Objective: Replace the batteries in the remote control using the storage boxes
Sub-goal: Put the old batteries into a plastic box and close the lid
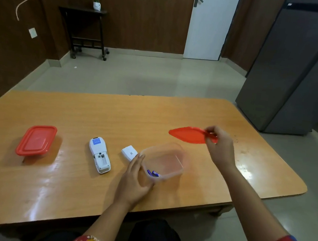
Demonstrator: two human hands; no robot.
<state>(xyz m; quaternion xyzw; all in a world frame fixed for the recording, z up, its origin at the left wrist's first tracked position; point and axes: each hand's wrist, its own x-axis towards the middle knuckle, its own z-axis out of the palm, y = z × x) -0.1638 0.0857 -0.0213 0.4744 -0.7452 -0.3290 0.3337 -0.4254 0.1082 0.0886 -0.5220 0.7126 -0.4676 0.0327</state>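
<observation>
A white remote control point(99, 154) lies face down on the wooden table point(75, 114), its battery bay uncovered. Its white battery cover point(129, 152) lies just to the right. A clear storage box point(166, 161) stands without its lid, with purple batteries point(153, 173) in its near left corner. My left hand point(134, 183) grips the box's near left side. My right hand point(219, 145) pinches the right edge of the red lid point(187, 134), which is tilted just above the table beyond the box. A second storage box point(36, 140), closed with a red lid, stands at the far left.
A grey cabinet point(299, 67) stands off the table's far right corner. The table's right edge curves near my right forearm. Beyond the table lie bare floor, a white door point(208, 27) and a small dark side table point(85, 30) with a white pot.
</observation>
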